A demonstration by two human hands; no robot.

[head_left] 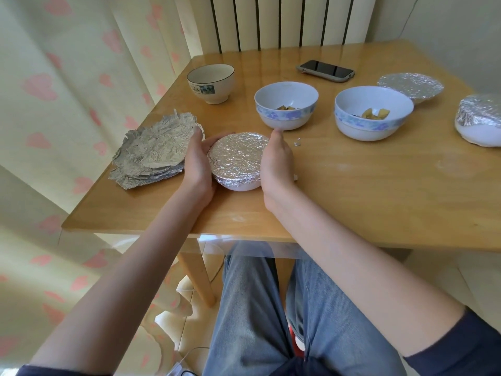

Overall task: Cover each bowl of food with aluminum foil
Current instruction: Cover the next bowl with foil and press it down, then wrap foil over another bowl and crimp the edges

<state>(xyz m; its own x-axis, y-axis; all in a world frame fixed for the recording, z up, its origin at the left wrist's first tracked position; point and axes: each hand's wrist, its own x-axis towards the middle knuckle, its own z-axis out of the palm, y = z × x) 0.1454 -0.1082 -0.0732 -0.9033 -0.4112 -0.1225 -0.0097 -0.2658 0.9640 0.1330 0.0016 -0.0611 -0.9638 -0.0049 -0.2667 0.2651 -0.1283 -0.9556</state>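
Nearest you, both hands cup the foil-covered bowl (236,161) at the table's (352,202) front edge: your left hand (197,158) curls round its left side and your right hand (276,161) wraps the right, likely so you can press the foil skirt snug under the rim from both sides at once. Just beside your left hand lies the stack of foil sheets (154,150), kept within easy reach for the next bowl. Beyond, two open bowls, the left blue-patterned bowl (286,104) and the right blue-patterned bowl (374,112), show food and wait uncovered. A small white bowl (211,82) stands further back; whether it holds food I can't tell. Two finished foil-topped bowls (410,86) (478,120) sit off to the right, out of the way, near a phone (325,70).
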